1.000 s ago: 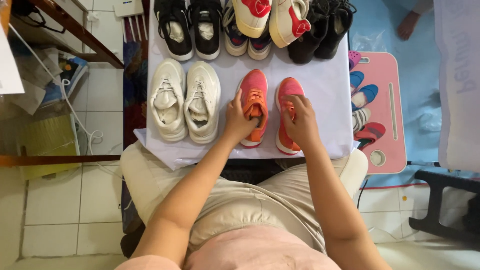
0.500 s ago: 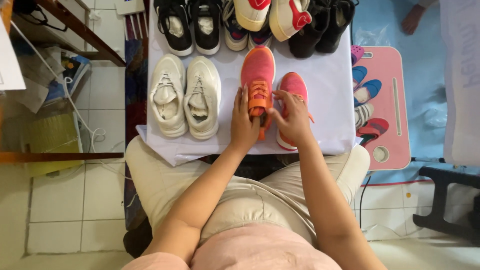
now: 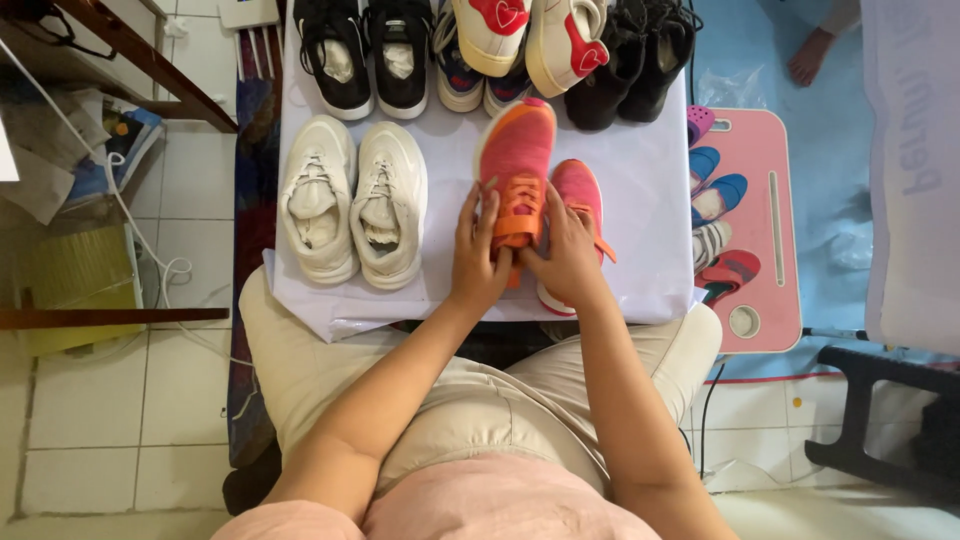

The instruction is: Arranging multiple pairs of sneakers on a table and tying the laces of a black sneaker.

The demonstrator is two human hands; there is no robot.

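Left hand [image 3: 478, 262] and right hand [image 3: 562, 258]: fingers curled, gripping the heel end of one pink-and-orange running shoe [image 3: 516, 170] from either side, apparently lifted off the white table [image 3: 640, 190]. Its mate [image 3: 580, 215] lies just beside, right. Pair of cream sneakers [image 3: 352, 200] to the left; black sneakers [image 3: 362, 55] behind.

Two hands are in view, a left hand [image 3: 478, 255] and a right hand [image 3: 562, 258], both on one coral-pink sneaker [image 3: 516, 160]. Its mate, a second pink sneaker [image 3: 582, 200], lies just right of it, making two pink. Left of them sit two cream sneakers [image 3: 352, 200]. Along the far edge are two black-and-white sneakers [image 3: 362, 55], two white sneakers with red patches [image 3: 530, 35], two partly hidden pale sneakers [image 3: 472, 88] under those, and two black boots [image 3: 640, 55]. That gives twelve shoes on the white cloth [image 3: 650, 200].
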